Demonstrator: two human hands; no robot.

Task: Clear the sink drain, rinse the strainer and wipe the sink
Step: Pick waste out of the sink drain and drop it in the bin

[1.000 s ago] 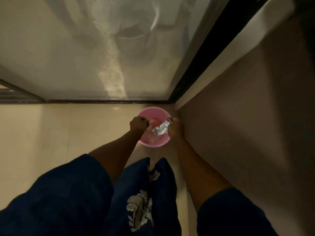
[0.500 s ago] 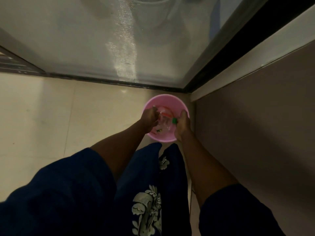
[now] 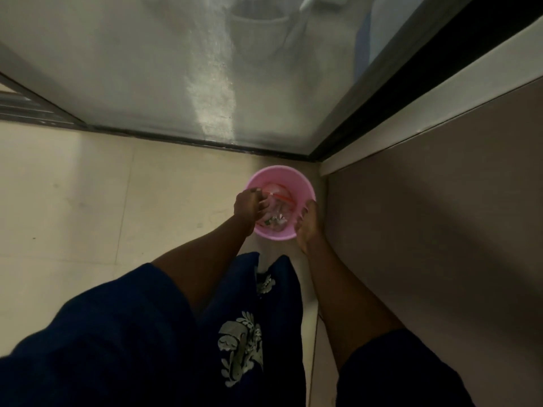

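A pink bin (image 3: 281, 170) stands on the floor in the corner. Inside it lie clear plastic with a red strip (image 3: 280, 197) and small scraps of waste (image 3: 274, 221). My left hand (image 3: 248, 207) sits at the bin's left rim with its fingers curled over the edge into the bin. Whether those fingers also hold something small is hidden. My right hand (image 3: 309, 224) hangs at the right rim, fingers relaxed and pointing down, with nothing visible in it. No sink or strainer is in view.
A frosted glass door (image 3: 205, 69) with a dark frame runs along the far side of the beige tiled floor (image 3: 88, 201). On the right a brown wall (image 3: 440, 230) stands close to the bin. My dark blue garment (image 3: 249, 333) fills the lower view.
The silver wrapper my right hand held a second ago is gone from it, and that hand has loosened at the rim. My left hand stays at the left rim. The view has tilted.
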